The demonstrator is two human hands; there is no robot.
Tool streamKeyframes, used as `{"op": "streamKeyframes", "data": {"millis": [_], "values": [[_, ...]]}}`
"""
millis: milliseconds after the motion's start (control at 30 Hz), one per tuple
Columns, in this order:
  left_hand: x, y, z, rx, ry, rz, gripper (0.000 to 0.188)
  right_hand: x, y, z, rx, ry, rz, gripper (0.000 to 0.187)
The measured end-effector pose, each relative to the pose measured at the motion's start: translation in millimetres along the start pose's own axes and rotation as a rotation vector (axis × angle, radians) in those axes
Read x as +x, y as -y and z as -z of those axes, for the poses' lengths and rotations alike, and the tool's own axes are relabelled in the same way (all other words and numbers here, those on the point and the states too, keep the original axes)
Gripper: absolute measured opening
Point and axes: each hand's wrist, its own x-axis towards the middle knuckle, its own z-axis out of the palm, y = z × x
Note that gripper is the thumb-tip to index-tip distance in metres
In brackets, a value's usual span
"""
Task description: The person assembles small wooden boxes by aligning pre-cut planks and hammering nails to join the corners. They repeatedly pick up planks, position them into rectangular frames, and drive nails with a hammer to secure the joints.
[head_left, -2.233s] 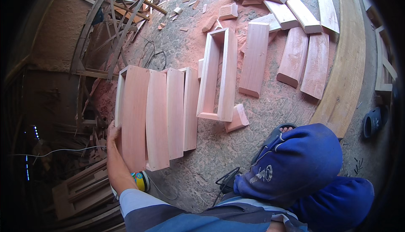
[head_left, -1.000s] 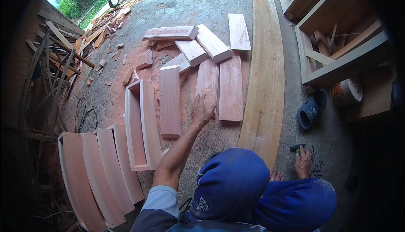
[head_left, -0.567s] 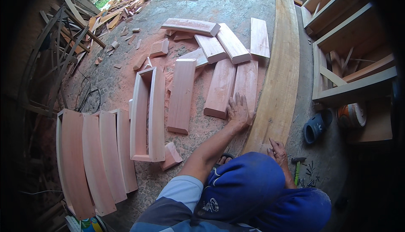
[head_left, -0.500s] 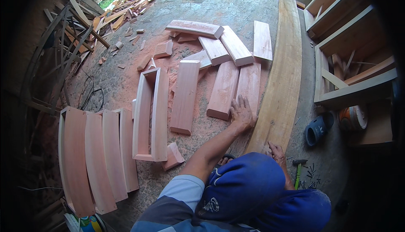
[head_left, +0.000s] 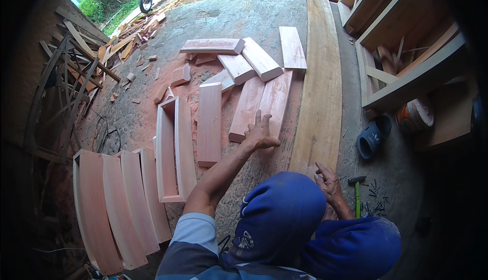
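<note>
My left hand reaches forward with its fingers spread over the near end of a pale reddish wood block. Whether it presses on the wood or hovers just above, I cannot tell. A similar block lies right beside it on the left. My right hand is at the near end of a long yellowish-brown plank, its index finger stretched out and the other fingers loosely bent. Nothing shows in it. Just right of that hand, a hammer with a green handle lies on the floor beside scattered nails.
More cut blocks lie piled ahead on the sawdust-covered concrete. At left stand a narrow wooden frame and several assembled pieces. Wood frames, a blue clog and a bucket line the right. Offcuts heap at far left.
The whole view has shifted, bringing more of the motorcycle into sight at the top. My left hand has its fingers spread wider. My right hand stays near the plank's near end.
</note>
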Motion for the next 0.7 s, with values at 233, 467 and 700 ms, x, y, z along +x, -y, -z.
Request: {"op": "streamKeyframes", "data": {"millis": [233, 467, 700], "values": [[-69, 31, -46, -1.542, 0.383, -0.303, 0.096, 19, 14, -14, 0.499, 0.141, -0.299, 0.062], [-33, 60, -168, -1.628, 0.277, -0.008, 0.053, 37, 16, -32, 1.221, 0.306, -0.401, 0.075], [4, 81, -45, -0.446, -0.485, -0.077, 0.084, -3, -21, -12, 1.176, 0.106, -0.358, 0.069]]}}
